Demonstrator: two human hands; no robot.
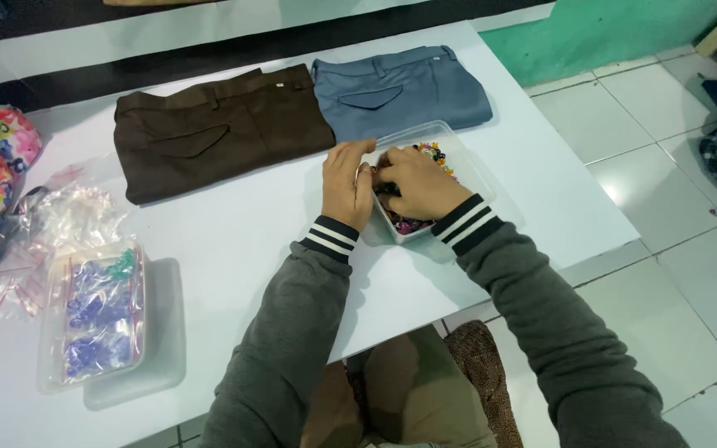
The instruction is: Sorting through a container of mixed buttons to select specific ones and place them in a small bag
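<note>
**Small beads picked from a clear box**

A white table (pixel 234 241) is seen under both hands. The clear box (pixel 466 158) is steadied at its near-left edge by the left hand (pixel 348 184), fingers curled on the rim. The beads (pixel 429 152) lie inside, under the right hand (pixel 419 184); whether any are pinched cannot be told. They look tiny, hard, light and slippery, best pinched with fingertips. Far left, another box (pixel 93 319) holds blue bits in bags.

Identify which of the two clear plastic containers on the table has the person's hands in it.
The container in front of the blue shorts, holding small colourful pieces. The other container, at the table's left, holds blue bagged items, untouched.
</note>
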